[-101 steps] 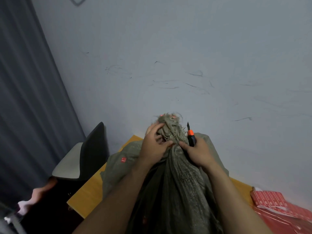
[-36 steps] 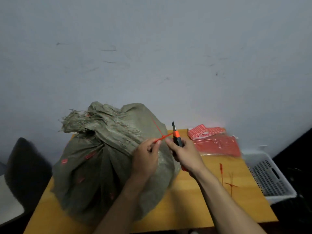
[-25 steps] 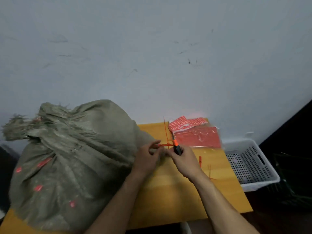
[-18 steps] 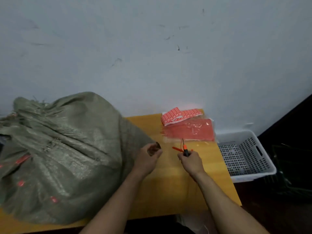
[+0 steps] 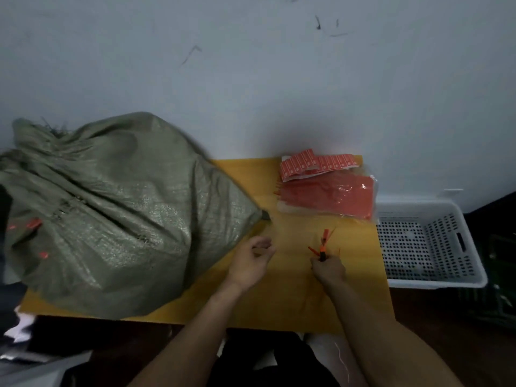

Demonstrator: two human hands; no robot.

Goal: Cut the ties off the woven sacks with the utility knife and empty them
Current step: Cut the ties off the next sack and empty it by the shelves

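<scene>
my right hand [image 5: 328, 270] grips the utility knife [image 5: 323, 251], left hand [image 5: 250, 261] loose and empty; i'd lay the blade down right of the woven sack [image 5: 120, 208].

Sack [image 5: 117, 213] left on table [image 5: 282, 297] — basket [image 5: 430, 244] right, off table.

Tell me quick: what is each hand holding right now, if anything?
Left hand: open, fingers loosely curled, holding nothing that shows.
Right hand: closed round the utility knife, blade end pointing away from the person.

Bare table [image 5: 290, 297] between sack [image 5: 117, 213], basket [image 5: 430, 280]
</scene>
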